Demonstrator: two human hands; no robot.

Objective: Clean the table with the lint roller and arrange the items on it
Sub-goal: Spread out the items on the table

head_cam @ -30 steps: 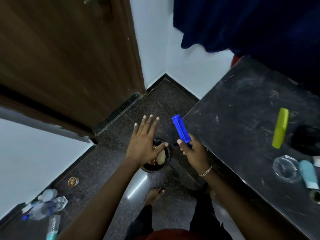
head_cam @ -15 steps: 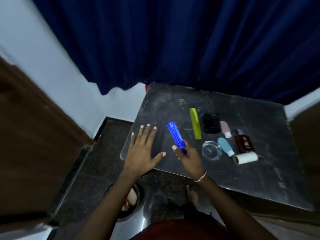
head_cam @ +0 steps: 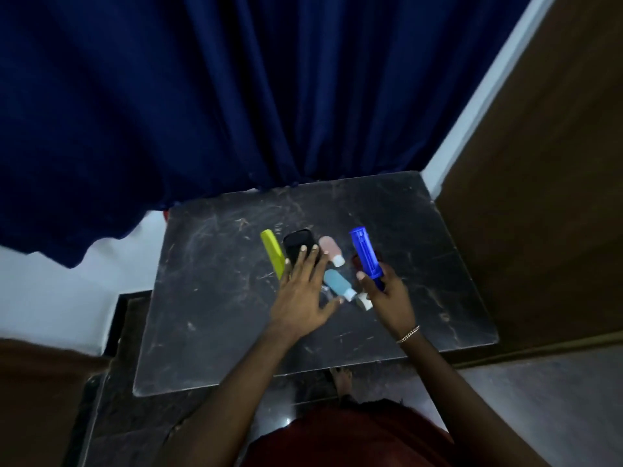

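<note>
1. the big dark blue curtain (head_cam: 202, 106) hangs in folds behind the table and fills most of the top.
2. the table (head_cam: 215, 298) is dark, flat and square, with lots of pale scratches and smudges on it. its back edge is just under the curtain.
3. the left hand (head_cam: 303, 294) is flat and open, palm down, with the fingers spread. it holds nothing. its fingertips lie over the near end of a black case (head_cam: 296, 246).
4. the right hand (head_cam: 387, 294) is wrapped around the low end of the lint roller (head_cam: 365, 256). a thin bracelet (head_cam: 408, 334) is on that wrist.
5. the lint roller is bright blue plastic, long and round like a tube. it tilts up and away from the hand, above the right middle of the table.
6. a yellow-green comb (head_cam: 273, 252) lies just left of the black case, close beside the left hand.
7. a pink bottle (head_cam: 331, 250) with a white cap lies between the case and the roller.
8. a light blue bottle (head_cam: 337, 284) with a white cap lies between the two hands.
9. a small white thing (head_cam: 364, 301) peeks out by the right hand. i cannot tell what it is.
</note>
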